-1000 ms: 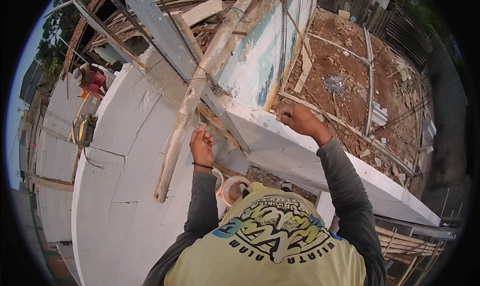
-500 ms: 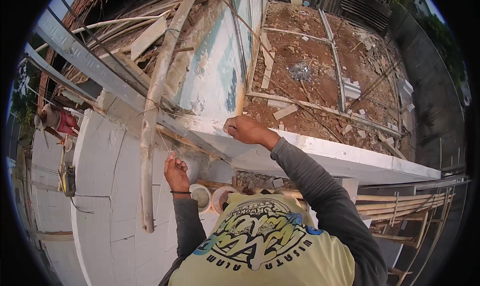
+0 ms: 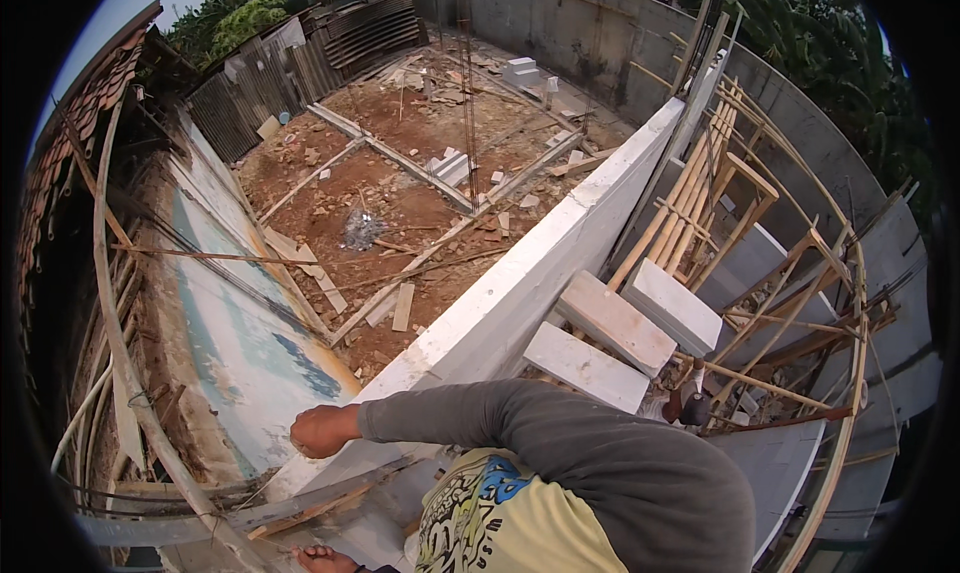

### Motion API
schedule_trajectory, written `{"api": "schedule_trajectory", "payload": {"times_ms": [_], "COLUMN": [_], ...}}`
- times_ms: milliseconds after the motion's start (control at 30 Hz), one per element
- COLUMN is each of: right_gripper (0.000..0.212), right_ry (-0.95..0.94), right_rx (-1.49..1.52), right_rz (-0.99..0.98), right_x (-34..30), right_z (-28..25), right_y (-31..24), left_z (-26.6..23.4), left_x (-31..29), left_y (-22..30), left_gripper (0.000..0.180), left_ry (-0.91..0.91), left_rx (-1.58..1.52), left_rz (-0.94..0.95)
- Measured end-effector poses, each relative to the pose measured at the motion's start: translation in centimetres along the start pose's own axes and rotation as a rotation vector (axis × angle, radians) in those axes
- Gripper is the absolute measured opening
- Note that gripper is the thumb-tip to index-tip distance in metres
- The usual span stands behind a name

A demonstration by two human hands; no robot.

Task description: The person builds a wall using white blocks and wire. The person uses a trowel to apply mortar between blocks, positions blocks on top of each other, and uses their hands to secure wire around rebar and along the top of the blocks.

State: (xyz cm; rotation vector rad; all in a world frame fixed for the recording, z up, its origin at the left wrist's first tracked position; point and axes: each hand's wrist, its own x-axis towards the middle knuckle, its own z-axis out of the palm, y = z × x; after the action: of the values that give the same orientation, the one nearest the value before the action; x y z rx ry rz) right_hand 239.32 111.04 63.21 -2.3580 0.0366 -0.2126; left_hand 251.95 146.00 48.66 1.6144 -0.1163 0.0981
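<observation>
My right hand (image 3: 325,431) is closed in a fist above the near left end of the white block wall (image 3: 520,283), its fingertips turned down. Below it, at the lower edge, part of my left hand (image 3: 322,559) shows with the fingers curled together. A thin string ran to both hands a moment before; both stay closed on it, though it barely shows now. Left of them a long wooden pole (image 3: 150,413) slants past a grey metal beam (image 3: 130,529).
White blocks (image 3: 585,365) stand right of the wall, with bamboo scaffolding (image 3: 690,193) beyond. A person (image 3: 675,405) is down beside the blocks. Left lies a peeling blue-white wall (image 3: 240,343). Past my wall, concrete beams (image 3: 420,175) cross red rubble-strewn ground, with upright rebar.
My view has swung right, bringing the blocks and scaffolding in. Both hands now appear lower and further left in the picture, the left partly cut off. Both remain closed.
</observation>
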Motion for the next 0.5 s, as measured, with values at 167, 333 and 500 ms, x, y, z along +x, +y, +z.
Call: {"api": "schedule_trajectory", "payload": {"times_ms": [167,333,500], "right_gripper": [0.025,0.023,0.024], "right_ry": [0.047,0.011,-0.047], "right_rx": [0.007,0.031,0.026], "right_rz": [-0.043,-0.062,-0.096], "right_x": [0.5,0.3,1.3], "right_z": [1.2,0.8,2.0], "right_y": [1.1,0.0,-0.8], "left_z": [6.2,7.5,9.2], "left_x": [-4.1,-4.1,-5.5], "left_y": [9.5,7.5,8.2], "left_gripper": [0.031,0.038,0.042], "left_ry": [0.053,-0.042,-0.083], "left_rx": [-0.489,-0.483,-0.520], "left_rz": [-0.333,-0.315,-0.306]}}
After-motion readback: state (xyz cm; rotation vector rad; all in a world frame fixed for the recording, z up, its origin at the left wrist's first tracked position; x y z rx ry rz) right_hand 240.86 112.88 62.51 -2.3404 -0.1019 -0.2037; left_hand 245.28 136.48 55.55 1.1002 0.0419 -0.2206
